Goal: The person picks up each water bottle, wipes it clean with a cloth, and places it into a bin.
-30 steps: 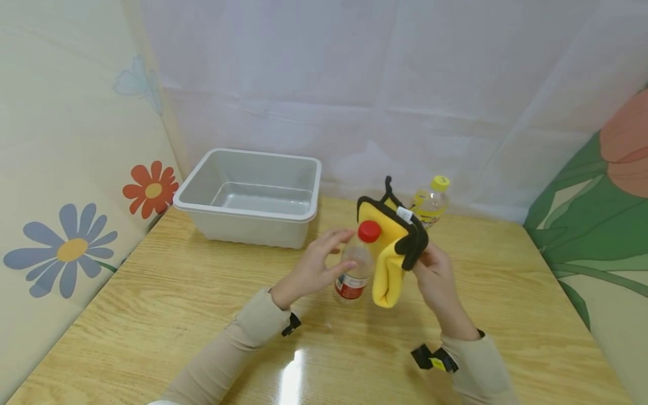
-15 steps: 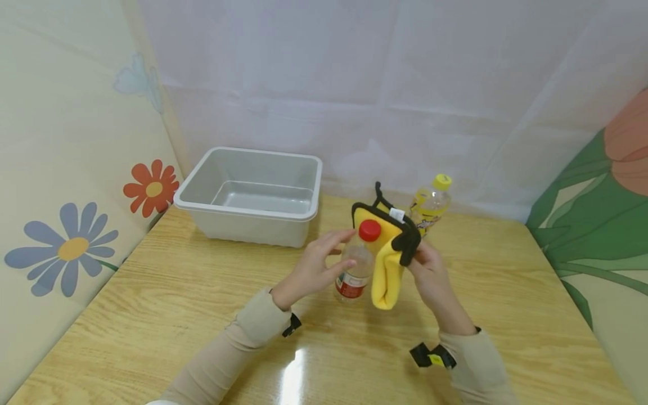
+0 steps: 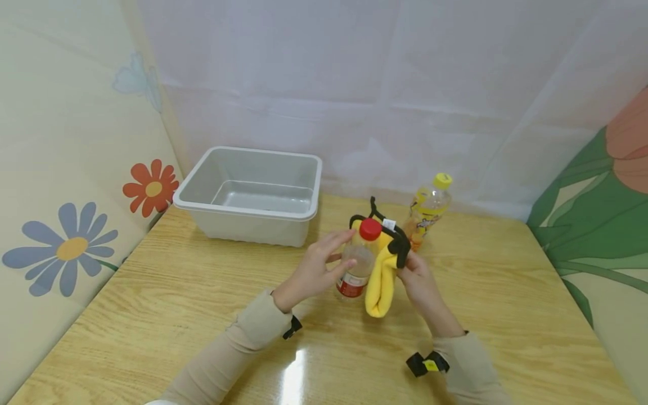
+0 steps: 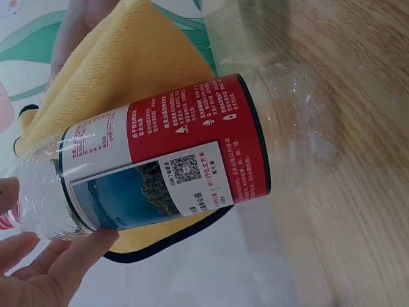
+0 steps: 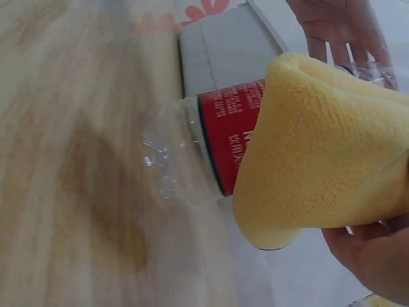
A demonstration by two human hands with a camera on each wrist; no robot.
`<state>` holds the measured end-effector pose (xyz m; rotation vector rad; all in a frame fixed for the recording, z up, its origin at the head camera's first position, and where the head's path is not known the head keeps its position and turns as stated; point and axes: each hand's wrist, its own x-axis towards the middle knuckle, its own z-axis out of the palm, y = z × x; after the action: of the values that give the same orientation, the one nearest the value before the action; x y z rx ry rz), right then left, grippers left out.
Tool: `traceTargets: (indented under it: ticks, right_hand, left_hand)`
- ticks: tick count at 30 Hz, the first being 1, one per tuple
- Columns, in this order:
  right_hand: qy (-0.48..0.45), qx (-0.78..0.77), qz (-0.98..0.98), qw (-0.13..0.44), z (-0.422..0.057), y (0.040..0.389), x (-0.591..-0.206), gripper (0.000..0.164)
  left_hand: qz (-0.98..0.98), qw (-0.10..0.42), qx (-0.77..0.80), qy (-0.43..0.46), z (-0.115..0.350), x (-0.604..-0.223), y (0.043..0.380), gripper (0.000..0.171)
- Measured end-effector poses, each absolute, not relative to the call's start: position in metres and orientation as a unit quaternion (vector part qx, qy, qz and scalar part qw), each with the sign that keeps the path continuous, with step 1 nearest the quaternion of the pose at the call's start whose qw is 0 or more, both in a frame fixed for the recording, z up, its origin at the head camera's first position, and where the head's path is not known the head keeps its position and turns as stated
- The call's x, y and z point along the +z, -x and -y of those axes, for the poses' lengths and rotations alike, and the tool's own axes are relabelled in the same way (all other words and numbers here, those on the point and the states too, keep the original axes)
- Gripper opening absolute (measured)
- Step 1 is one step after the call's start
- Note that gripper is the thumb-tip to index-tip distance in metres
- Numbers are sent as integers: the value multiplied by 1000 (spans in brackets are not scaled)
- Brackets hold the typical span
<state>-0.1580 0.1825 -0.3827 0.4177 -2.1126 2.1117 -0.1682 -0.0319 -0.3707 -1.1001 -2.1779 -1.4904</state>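
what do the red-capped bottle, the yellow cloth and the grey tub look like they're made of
Red-capped bottle: clear, glossy plastic, most likely, going by its see-through, shiny base.
Yellow cloth: soft-looking matte fabric, perhaps microfibre, given the fuzzy pile.
Grey tub: probably moulded plastic with a slight sheen, from its smooth walls and rounded rim.

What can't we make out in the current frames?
Base of the yellow-capped bottle: head view, behind the yellow towel and right hand.
Fine print on the red-and-white label: head view, too small.
Red cap: left wrist view, cut off by the left edge.
Much of that label: right wrist view, behind the towel.
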Motion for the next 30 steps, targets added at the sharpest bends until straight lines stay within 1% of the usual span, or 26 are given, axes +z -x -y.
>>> traceTargets:
  ticks: [4, 8, 10, 12, 14, 18, 26, 30]
  right_hand:
    - [-117, 690, 713, 51, -183, 157, -388, 40]
    - [-91, 686, 722, 24, -183, 156, -394, 27]
    - [-74, 681, 729, 3, -184, 155, -396, 21]
    - [-60, 675, 735, -14, -184, 154, -398, 21]
    - [-55, 671, 740, -18, -185, 153, -400, 25]
    - [-64, 662, 747, 11, -186, 150, -400, 30]
    - [-54, 638, 764, 74, -200, 138, -393, 29]
    - [-66, 649, 752, 94, -210, 132, -392, 39]
  left_hand:
    - [753, 144, -517, 380, 30, -372, 168, 52]
    - [761, 148, -506, 377, 27, -372, 167, 53]
    - [771, 151, -494, 373, 25, -371, 166, 57]
    - [789, 158, -467, 367, 24, -370, 165, 64]
    - [804, 165, -443, 361, 22, -370, 164, 72]
    - [817, 176, -421, 353, 19, -370, 164, 80]
    - [797, 185, -446, 363, 17, -370, 168, 81]
    - [768, 212, -467, 383, 20, -363, 175, 82]
